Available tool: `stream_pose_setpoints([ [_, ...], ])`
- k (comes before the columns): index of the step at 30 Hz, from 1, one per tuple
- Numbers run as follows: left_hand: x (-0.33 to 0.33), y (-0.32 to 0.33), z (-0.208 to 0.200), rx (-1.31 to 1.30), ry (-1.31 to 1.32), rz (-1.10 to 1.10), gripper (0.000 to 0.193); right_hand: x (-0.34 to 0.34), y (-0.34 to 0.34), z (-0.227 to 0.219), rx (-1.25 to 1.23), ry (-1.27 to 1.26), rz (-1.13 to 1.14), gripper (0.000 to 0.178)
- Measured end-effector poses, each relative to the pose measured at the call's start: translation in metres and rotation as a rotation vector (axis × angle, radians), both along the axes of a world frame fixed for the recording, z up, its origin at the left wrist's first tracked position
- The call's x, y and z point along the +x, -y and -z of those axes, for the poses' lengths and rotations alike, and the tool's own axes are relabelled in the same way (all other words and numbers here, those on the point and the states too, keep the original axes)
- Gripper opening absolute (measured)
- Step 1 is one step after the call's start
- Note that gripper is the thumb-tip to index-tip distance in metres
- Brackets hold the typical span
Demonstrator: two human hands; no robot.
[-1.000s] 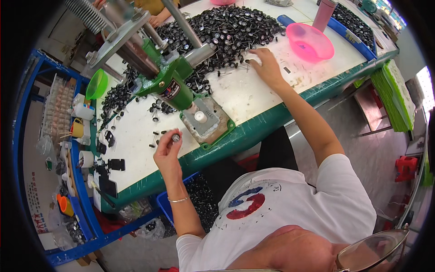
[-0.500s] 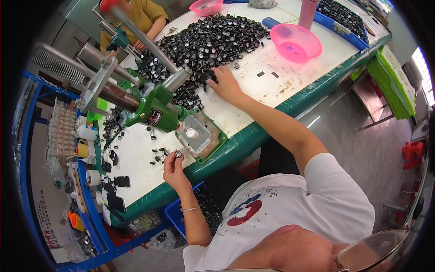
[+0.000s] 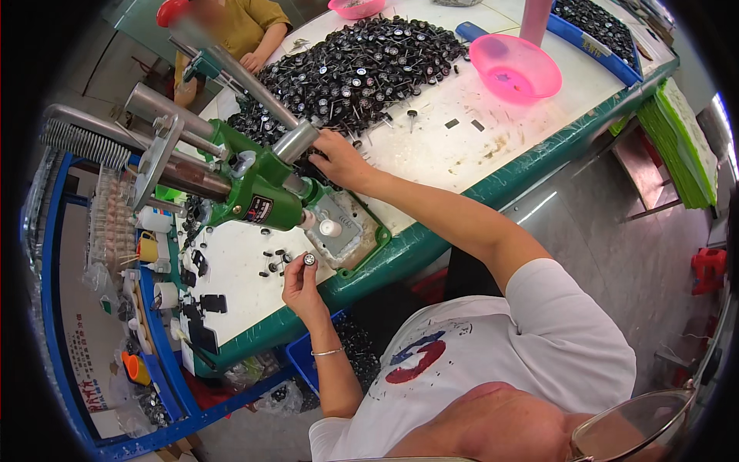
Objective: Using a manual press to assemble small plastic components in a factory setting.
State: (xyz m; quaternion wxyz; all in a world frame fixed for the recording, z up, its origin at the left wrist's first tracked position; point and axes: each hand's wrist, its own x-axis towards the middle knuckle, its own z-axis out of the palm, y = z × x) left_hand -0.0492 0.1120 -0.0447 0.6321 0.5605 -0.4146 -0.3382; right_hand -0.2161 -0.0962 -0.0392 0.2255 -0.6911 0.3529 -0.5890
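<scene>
My left hand [image 3: 302,286] pinches a small black wheel with a silver hub [image 3: 309,259] beside the base of a green hand press [image 3: 265,196]. A white round piece [image 3: 330,228] stands on the press's metal plate. My right hand [image 3: 344,162] reaches to the near edge of a large heap of black wheels on thin axles [image 3: 362,77], just behind the press. Its thumb and fingers are apart near the press's metal lever [image 3: 262,92]; I see nothing held between them. A few loose wheels [image 3: 274,262] lie left of my left hand.
A pink bowl [image 3: 516,68] and a blue tray of black parts [image 3: 593,38] stand at the far right. Across the table sits another person in a mustard top [image 3: 254,27]. Blue shelving [image 3: 154,323] is at the left; a blue bin [image 3: 304,362] sits below the table edge.
My right hand has moved left and toward the press along the heap's edge. My left hand keeps the wheel, nearly in place. The whole view has shifted slightly.
</scene>
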Motion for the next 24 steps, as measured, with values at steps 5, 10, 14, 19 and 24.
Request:
stream_pose_setpoints([
  [5, 0.002, -0.002, 0.005, -0.042, 0.037, 0.045, 0.014, -0.009, 0.009, -0.010, -0.028, -0.048, -0.157, 0.018],
  [10, 0.004, -0.003, 0.003, -0.074, 0.080, 0.086, 0.014, -0.082, -0.014, -0.034, 0.136, -0.067, -0.118, 0.022],
  [14, 0.001, -0.002, -0.005, -0.068, 0.095, 0.084, 0.014, -0.148, -0.014, -0.005, 0.078, -0.299, 0.158, 0.036],
  [19, 0.002, -0.003, -0.004, -0.067, 0.093, 0.087, 0.015, -0.123, -0.024, 0.014, 0.194, -0.604, 0.341, 0.069],
  [24, 0.000, -0.005, -0.005, -0.067, 0.107, 0.083, 0.015, -0.048, -0.035, 0.013, 0.150, -0.430, 0.260, 0.056],
])
